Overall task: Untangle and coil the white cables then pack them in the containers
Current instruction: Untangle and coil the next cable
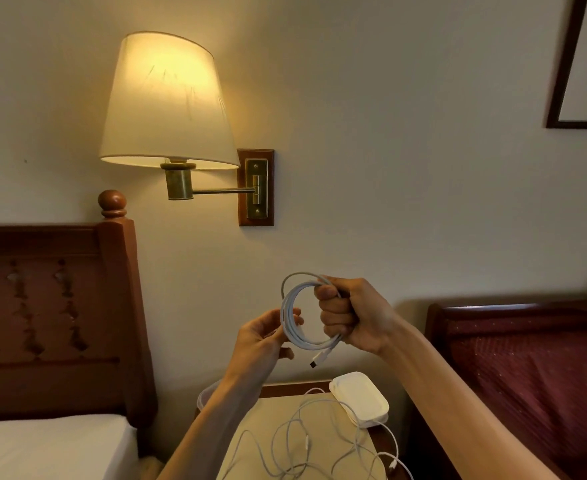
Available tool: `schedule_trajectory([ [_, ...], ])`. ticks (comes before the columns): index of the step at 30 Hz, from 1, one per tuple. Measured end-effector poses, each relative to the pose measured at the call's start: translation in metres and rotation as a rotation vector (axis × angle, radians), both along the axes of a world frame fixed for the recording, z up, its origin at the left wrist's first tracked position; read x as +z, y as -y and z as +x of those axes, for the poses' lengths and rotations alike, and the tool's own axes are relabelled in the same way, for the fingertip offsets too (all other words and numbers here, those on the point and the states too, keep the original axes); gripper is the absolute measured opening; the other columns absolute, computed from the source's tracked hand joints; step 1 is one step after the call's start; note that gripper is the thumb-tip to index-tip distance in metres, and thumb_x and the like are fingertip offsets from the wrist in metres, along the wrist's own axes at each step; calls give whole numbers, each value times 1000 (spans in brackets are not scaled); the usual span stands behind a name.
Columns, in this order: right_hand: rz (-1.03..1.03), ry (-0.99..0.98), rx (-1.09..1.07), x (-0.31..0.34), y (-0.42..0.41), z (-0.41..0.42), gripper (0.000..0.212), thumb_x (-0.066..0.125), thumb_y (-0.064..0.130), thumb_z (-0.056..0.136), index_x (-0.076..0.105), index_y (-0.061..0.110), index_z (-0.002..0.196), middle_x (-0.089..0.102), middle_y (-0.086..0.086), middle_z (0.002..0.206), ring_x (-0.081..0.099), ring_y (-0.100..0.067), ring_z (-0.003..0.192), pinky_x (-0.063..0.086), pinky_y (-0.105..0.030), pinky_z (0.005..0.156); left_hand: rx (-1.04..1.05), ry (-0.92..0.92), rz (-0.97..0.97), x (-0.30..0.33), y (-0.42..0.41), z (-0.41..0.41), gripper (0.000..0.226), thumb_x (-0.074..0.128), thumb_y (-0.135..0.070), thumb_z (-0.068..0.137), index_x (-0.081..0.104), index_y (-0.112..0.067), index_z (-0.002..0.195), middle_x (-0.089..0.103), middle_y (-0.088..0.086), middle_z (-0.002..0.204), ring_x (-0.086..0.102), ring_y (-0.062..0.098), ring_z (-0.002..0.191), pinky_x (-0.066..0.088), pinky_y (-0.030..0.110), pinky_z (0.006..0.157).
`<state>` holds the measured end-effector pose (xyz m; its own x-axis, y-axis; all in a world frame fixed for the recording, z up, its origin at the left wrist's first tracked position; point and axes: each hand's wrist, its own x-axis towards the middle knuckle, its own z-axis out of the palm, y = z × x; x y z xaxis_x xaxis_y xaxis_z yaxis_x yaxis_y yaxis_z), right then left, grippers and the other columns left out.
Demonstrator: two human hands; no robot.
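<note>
Two hands hold one coiled white cable (297,315) above the desk (250,441): the right hand (352,315) fists tightly round the loops, the left hand (267,336) pinches the opposite side. Light and springy, it probably unwinds unless gripped across all turns. Tangled cables (319,441) lie below beside a lidded container (359,398).

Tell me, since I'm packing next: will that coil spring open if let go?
Probably. The coil keeps its loops only where the right hand grips them; its plug end already dangles. The loose cables sprawl limply, so it looks floppy and light.
</note>
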<state>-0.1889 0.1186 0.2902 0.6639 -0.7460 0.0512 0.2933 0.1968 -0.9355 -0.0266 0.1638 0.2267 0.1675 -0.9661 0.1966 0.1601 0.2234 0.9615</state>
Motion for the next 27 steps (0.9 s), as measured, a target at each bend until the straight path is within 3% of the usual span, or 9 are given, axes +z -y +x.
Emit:
schedule_trajectory([
  [7, 22, -57, 10, -7, 1, -1, 48, 25, 24, 105, 44, 19, 62, 25, 8, 47, 20, -7, 40, 21, -20, 39, -119, -278, 235, 11, -2, 6, 22, 54, -11, 94, 76, -7, 96, 70, 9, 83, 61, 20, 78, 48, 32, 73],
  [10, 5, -68, -22, -10, 0, 0, 49, 24, 23, 105, 44, 18, 61, 25, 7, 48, 20, -7, 40, 22, -20, 39, -237, -290, 310, 17, -6, 8, 22, 58, -20, 89, 78, -10, 92, 67, 6, 83, 58, 19, 79, 45, 34, 73],
  [14, -81, -111, -96, -6, 0, 4, 50, 24, 23, 106, 44, 18, 61, 27, 7, 48, 20, -8, 41, 24, -19, 40, -373, -312, 251, 22, -12, 4, 45, 50, -47, 95, 78, -12, 95, 61, 2, 80, 58, 18, 84, 42, 40, 82],
  [18, -133, -83, -146, -1, 0, 5, 48, 24, 24, 106, 44, 18, 63, 27, 6, 48, 20, -8, 41, 25, -19, 39, -128, -35, 51, 25, -15, -3, 25, 52, -20, 98, 72, -7, 105, 62, 9, 89, 61, 21, 89, 52, 42, 91],
  [20, -162, -98, -169, 0, 0, 8, 49, 24, 26, 107, 45, 18, 63, 27, 7, 48, 20, -8, 41, 24, -20, 40, 30, 290, -35, 25, -15, -8, 21, 47, -15, 101, 65, -9, 110, 70, 9, 96, 67, 19, 90, 56, 43, 90],
  [21, -173, -112, -181, 0, 0, 9, 50, 24, 27, 107, 45, 18, 63, 27, 7, 48, 19, -8, 41, 24, -20, 40, 90, 438, -68, 25, -15, -10, 20, 45, -13, 102, 59, -9, 117, 70, 9, 97, 69, 17, 87, 58, 41, 82],
  [23, -176, -122, -213, 1, 1, 11, 49, 24, 27, 107, 45, 18, 63, 27, 7, 47, 19, -8, 40, 23, -19, 39, 155, 636, -97, 24, -19, -14, 45, 44, -11, 102, 32, -12, 145, 68, 9, 98, 70, 17, 75, 57, 26, 61],
  [25, -161, -79, -288, 5, 5, 8, 48, 26, 25, 106, 42, 19, 61, 25, 8, 45, 19, -7, 37, 22, -19, 36, 155, 709, -119, 18, -27, -17, 67, 43, -12, 102, 3, -18, 155, 68, 4, 98, 70, 15, 64, 53, 21, 54],
  [27, -121, -25, -360, 12, 13, 2, 47, 29, 23, 105, 38, 19, 59, 21, 8, 43, 16, -7, 36, 18, -19, 36, 140, 719, -178, 11, -39, -20, 65, 41, -17, 102, 2, -23, 154, 70, 0, 96, 69, 14, 59, 56, 23, 57],
])
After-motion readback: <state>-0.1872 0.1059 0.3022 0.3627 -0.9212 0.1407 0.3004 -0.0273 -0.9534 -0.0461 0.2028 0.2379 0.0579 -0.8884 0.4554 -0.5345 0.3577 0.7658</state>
